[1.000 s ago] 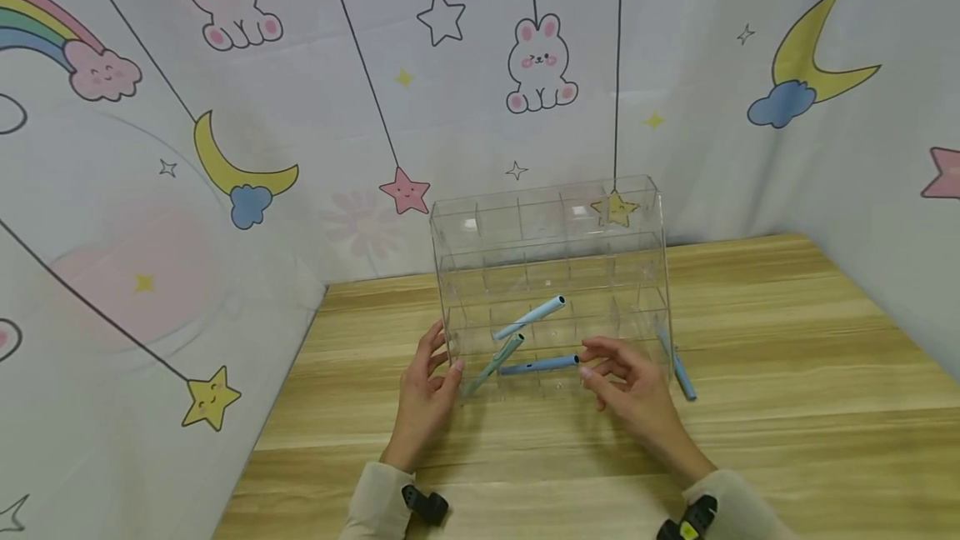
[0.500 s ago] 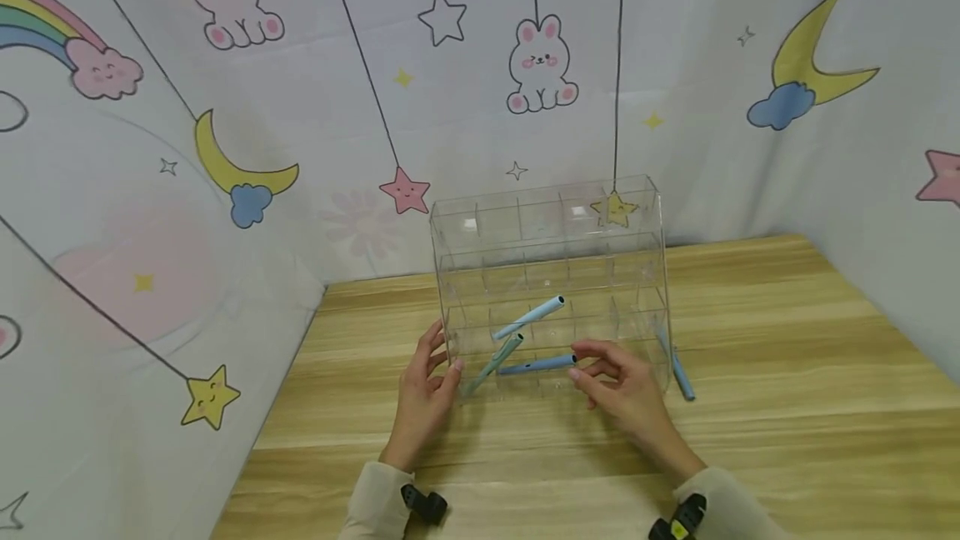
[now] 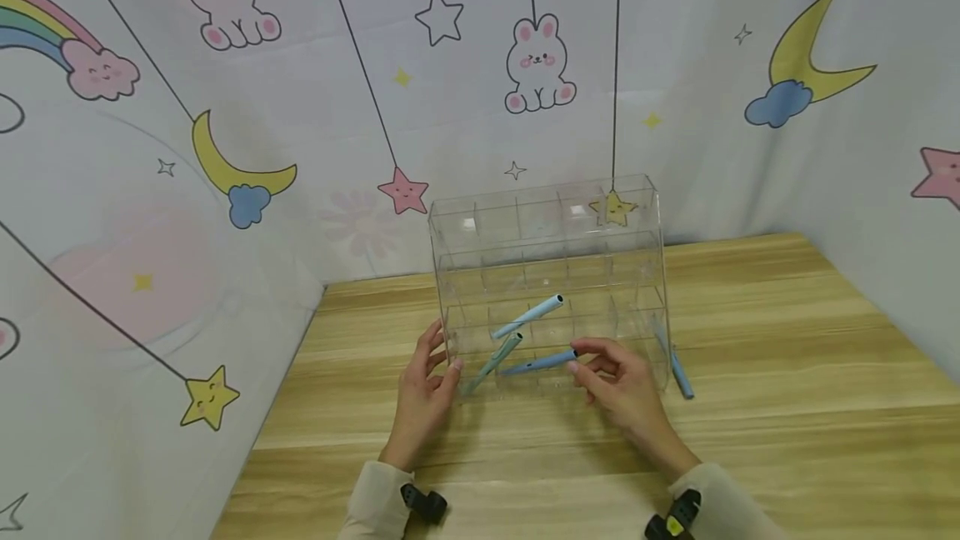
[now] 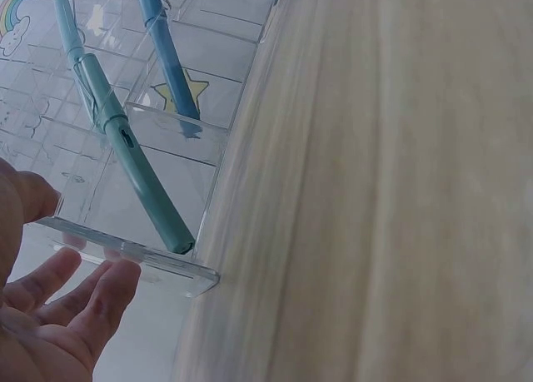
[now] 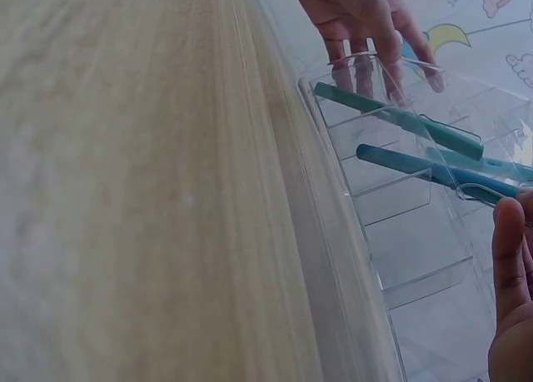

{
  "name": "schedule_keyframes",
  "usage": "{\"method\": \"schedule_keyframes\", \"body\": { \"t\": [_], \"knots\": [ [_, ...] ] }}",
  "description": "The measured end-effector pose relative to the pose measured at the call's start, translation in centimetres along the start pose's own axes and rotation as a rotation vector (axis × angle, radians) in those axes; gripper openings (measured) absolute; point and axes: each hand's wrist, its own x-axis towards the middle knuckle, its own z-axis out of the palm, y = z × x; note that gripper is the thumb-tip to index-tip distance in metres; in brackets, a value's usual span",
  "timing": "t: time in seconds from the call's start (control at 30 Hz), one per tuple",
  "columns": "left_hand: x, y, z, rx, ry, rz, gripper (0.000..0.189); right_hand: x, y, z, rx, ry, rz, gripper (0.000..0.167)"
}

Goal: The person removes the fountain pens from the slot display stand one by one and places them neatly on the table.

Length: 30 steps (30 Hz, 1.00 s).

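Observation:
A clear acrylic rack point(image 3: 495, 223) with rows of small compartments stands on the table. My left hand point(image 3: 424, 394) holds its left side wall, thumb inside and fingers outside in the left wrist view. Thumb and fingertips of my right hand point(image 3: 622, 382) pinch the right end of a blue pen point(image 3: 536, 363), whose other end lies low in the rack. A green pen point(image 4: 141, 178) leans in the bottom left compartment, its clip showing. Above the blue pen, a light blue pen point(image 3: 528, 317) slants up to the right from the row above.
Another blue pen point(image 3: 681, 373) rests against the rack's right side, its lower end toward me. The wooden table point(image 3: 787, 340) meets a white curtain point(image 3: 480, 123) printed with rabbits, stars and moons behind the rack.
My right hand has moved a little left and taken the blue pen's end between thumb and fingertips. That end has risen slightly. The left hand stays at the rack.

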Motion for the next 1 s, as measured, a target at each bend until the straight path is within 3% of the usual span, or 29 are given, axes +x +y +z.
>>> {"method": "schedule_keyframes", "body": {
  "t": [0.47, 0.7, 0.83, 1.0],
  "knots": [
    [0.0, 0.3, -0.1, 0.006, -0.003, -0.015, 0.07, 0.3, -1.1, -0.5, 0.007, 0.083, -0.016, 0.027],
    [0.1, 0.0, -0.1, 0.009, 0.004, 0.021, 0.07, 0.5, -2.2, -1.9, 0.026, 0.145, 0.011, 0.028],
    [0.1, -0.2, 0.0, 0.007, 0.004, 0.04, 0.069, 0.5, -2.7, -3.0, 0.067, 0.166, -0.04, 0.03],
    [0.0, -0.2, 0.0, 0.009, 0.005, 0.024, 0.07, 0.8, -2.7, -4.1, 0.042, 0.184, -0.077, 0.026]
  ]
}}
